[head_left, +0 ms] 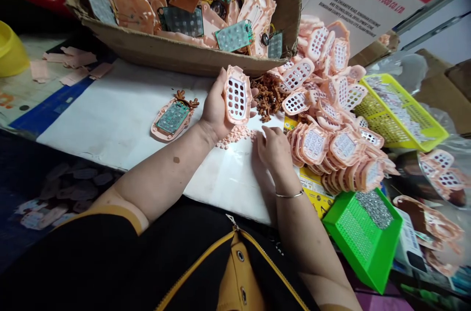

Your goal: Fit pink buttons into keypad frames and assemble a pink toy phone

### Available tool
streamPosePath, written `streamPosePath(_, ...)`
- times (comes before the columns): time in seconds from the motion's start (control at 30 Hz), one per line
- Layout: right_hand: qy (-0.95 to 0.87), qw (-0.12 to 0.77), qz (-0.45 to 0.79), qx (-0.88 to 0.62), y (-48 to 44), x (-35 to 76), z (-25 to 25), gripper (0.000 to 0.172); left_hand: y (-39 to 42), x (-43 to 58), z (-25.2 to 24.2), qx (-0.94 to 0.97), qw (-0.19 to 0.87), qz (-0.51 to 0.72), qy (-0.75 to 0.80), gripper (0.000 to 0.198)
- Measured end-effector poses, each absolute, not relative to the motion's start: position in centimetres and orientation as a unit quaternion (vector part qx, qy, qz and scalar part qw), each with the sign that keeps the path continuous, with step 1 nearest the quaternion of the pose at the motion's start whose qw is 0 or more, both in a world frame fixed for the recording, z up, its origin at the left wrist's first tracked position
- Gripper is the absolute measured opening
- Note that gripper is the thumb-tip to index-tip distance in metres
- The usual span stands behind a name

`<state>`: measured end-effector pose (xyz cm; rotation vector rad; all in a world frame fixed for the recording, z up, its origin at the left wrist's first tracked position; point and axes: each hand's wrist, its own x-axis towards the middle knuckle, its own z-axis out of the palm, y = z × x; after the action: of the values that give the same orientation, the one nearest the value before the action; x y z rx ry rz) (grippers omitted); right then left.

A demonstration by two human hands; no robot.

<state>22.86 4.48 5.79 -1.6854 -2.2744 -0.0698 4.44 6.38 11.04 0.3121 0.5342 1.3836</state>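
My left hand [215, 107] is closed around a pink plastic shell [236, 96] with a grid of key holes, held upright above the white sheet. My right hand [274, 146] rests on the sheet with its fingers bent down at a small heap of pink buttons [235, 135]; whether it pinches one is hidden. A pink shell with a green circuit board and brown antlers [172, 118] lies flat to the left of my left hand. A clump of brown antler pieces [268, 96] sits just beyond my right hand.
A cardboard box [176, 51] of pink parts and circuit boards stands at the back. Piles of pink shells [331, 105] spread to the right, beside a yellow basket [401, 112] and a green basket [362, 235]. A yellow tub [11, 51] sits far left.
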Motion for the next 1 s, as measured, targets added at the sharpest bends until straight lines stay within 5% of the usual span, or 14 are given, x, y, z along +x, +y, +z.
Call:
streamPosePath(0.2, -0.755, 0.109, 0.028, -0.646, 5.0, 22.2, 5.6, 0.024, 6.3, 4.7, 11.3, 0.139, 0.731, 0.621, 0.247, 0.058)
streamPosePath(0.33, -0.679, 0.306, 0.152, -0.649, 4.7, 22.7, 6.2, 0.017, 6.4, 4.9, 10.7, 0.153, 0.736, 0.616, 0.235, 0.054)
streamPosePath(0.47, -0.516, 0.507, 0.412, -0.555, 3.7, 22.5, 8.3, 0.024, 6.2, 5.1, 9.7, 0.178, 0.748, 0.61, 0.191, 0.046)
streamPosePath(0.67, -0.375, 0.472, 0.625, -0.495, 1.6, 20.8, 10.6, 0.033, 5.4, 5.2, 9.0, 0.3, 0.734, 0.592, 0.144, 0.056)
streamPosePath(1.0, -0.298, 0.451, 0.653, -0.53, 0.6, 19.6, 10.2, 0.039, 5.6, 5.6, 8.3, 0.425, 0.687, 0.572, 0.143, 0.07)
